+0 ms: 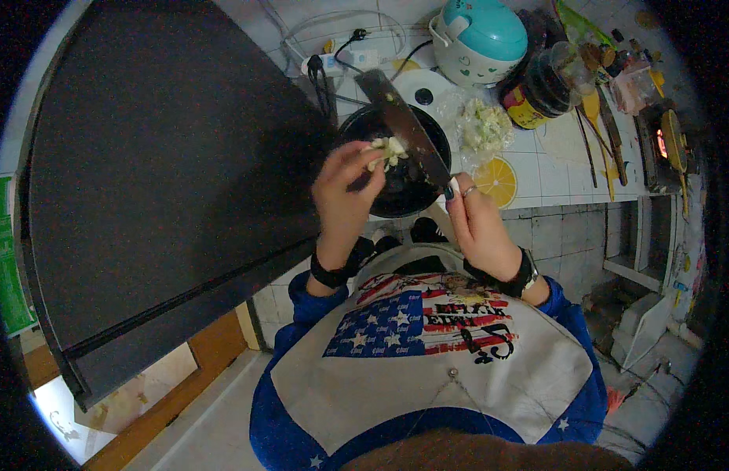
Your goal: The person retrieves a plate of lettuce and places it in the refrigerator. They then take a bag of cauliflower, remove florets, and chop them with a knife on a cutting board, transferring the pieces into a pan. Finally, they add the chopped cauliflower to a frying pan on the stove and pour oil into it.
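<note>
My right hand [482, 229] grips the handle of a broad kitchen knife [416, 138], its blade pointing up and to the left across a round black pan [420, 203]. Small pale bits cling to the blade. Pinched in the fingers of my left hand [344, 188] are pale chopped vegetable pieces [389, 152], close beside the blade and above the pan. Dimness hides what lies at the bottom of the pan. More chopped pale-green vegetable [486, 130] lies in clear plastic just right of the pan.
A turquoise-and-white rice cooker [479, 44] stands at the back near a power strip [353, 59] with cords. A large dark-lidded jar [532, 94], wooden utensils [594, 112] and small containers line the right side. A tall dark refrigerator-like panel [176, 165] borders the left.
</note>
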Demonstrator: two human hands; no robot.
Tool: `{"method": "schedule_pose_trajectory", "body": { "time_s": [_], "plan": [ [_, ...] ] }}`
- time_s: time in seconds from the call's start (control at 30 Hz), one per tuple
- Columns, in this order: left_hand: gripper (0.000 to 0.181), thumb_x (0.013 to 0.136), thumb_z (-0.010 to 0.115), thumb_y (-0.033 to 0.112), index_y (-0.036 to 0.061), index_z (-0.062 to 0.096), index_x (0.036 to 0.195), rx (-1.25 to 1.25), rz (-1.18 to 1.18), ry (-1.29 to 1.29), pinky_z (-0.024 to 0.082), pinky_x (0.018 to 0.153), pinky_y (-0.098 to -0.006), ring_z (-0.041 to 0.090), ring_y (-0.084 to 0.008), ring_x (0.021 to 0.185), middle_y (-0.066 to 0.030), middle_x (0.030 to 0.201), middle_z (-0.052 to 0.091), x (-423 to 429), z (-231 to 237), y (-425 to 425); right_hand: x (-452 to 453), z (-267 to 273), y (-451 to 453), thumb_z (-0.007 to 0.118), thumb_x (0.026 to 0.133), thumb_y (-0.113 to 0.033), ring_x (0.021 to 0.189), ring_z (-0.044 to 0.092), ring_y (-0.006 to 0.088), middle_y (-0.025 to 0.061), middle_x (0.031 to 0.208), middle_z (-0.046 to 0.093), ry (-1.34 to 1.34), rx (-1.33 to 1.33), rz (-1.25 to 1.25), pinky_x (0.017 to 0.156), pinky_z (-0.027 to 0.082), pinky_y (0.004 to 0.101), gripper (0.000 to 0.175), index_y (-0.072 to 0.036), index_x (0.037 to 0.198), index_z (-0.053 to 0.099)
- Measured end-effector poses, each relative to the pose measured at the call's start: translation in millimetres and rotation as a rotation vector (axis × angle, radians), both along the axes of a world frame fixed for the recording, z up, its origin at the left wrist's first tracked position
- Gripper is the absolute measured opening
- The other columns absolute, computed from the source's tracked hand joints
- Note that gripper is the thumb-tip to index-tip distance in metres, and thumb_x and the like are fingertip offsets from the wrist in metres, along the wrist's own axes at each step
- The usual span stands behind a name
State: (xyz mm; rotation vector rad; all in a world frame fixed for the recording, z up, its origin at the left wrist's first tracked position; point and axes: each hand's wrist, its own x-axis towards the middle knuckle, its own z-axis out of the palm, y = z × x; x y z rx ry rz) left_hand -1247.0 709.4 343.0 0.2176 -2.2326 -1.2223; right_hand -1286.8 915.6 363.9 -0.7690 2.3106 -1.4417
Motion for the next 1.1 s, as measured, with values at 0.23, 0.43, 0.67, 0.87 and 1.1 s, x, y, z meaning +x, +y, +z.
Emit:
{"method": "schedule_pose_trajectory", "body": {
  "time_s": [0.23,0.43,0.67,0.87,1.1],
  "plan": [
    [0.023,0.075,0.074,0.002,0.0106,0.074,0.097,0.004,0.063,-0.018,0.052,0.076,-0.0278,0.066,-0.0189,0.09,-0.0063,0.105,0.066,-1,11,-9,-6,9,-2,0.044,0.097,-0.011,0.063,0.056,0.0438,0.0233,0.067,0.054,-0.059,0.003,0.057,0.054,0.04,0.0482,0.012,0.0,0.102,0.045],
    [0.025,0.075,0.073,0.0,0.0113,0.075,0.096,-0.154,-0.003,0.005,0.053,0.072,-0.0265,0.065,-0.019,0.089,-0.0056,0.105,0.066,-3,21,-14,-11,0,-6,0.041,0.1,-0.011,0.06,0.046,0.022,0.0092,0.069,0.049,-0.029,-0.075,0.059,0.057,0.037,0.0327,0.012,-0.003,0.103,0.049],
    [0.024,0.083,0.067,-0.003,0.0039,0.068,0.107,0.281,-0.069,0.018,0.053,0.082,-0.0274,0.062,-0.0192,0.103,-0.0109,0.119,0.06,-6,7,-10,-8,5,1,0.037,0.102,-0.016,0.059,0.043,0.0094,0.0013,0.068,0.049,0.004,-0.2,-0.09,0.054,0.034,0.0269,0.021,-0.003,0.106,0.052],
    [0.04,0.088,0.057,-0.005,0.0017,0.047,0.126,0.53,-0.08,-0.127,0.049,0.091,-0.0305,0.059,-0.0193,0.109,-0.0125,0.123,0.057,0,-1,-15,-19,13,-5,0.046,0.097,-0.013,0.053,0.047,0.0214,0.01,0.064,0.049,-0.062,-0.274,-0.032,0.051,0.037,0.0343,0.012,-0.004,0.103,0.05],
    [0.035,0.098,0.05,0.014,0.0054,0.041,0.13,1.274,-0.205,-0.071,0.045,0.076,-0.0297,0.055,-0.0164,0.094,-0.0082,0.112,0.057,-2,2,2,-16,2,6,0.055,0.089,-0.013,0.057,0.057,0.0336,0.016,0.069,0.057,0.078,-0.134,0.015,0.053,0.043,0.0395,0.023,-0.003,0.11,0.05]
  ]
}}
